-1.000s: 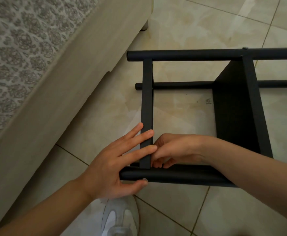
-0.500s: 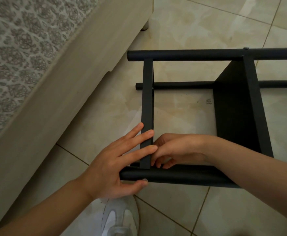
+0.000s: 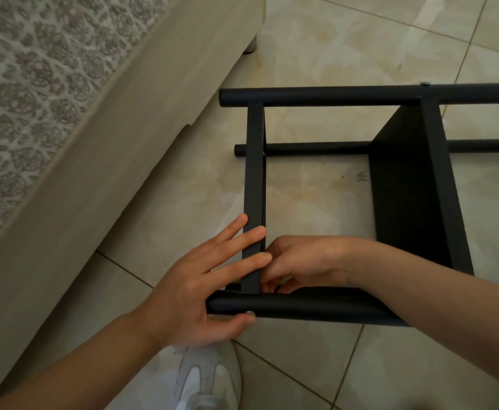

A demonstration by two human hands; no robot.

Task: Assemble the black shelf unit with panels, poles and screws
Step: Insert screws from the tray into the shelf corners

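The black shelf unit lies on its side on the tiled floor. Its near pole [image 3: 307,310] runs left to right, with a far pole [image 3: 345,96] and a lower pole [image 3: 316,148] behind. A thin end panel [image 3: 254,179] stands edge-up between the poles, and a wider panel [image 3: 413,184] stands to the right. My left hand [image 3: 195,288] grips the near pole's end, thumb under it and fingers spread across the end panel. My right hand [image 3: 304,263] is curled inside the frame at the joint of panel and pole, pinching something small and dark that I cannot identify. A screw head [image 3: 425,83] shows on the far pole.
A beige bed frame [image 3: 100,161] with a patterned cover [image 3: 26,78] runs diagonally along the left, close to the shelf's end. My white shoe [image 3: 209,380] is on the floor just below the near pole. Bare floor tiles [image 3: 360,37] stretch beyond and to the right.
Almost nothing differs. My right hand's fingers shifted slightly at the joint; the left hand and shelf stayed put.
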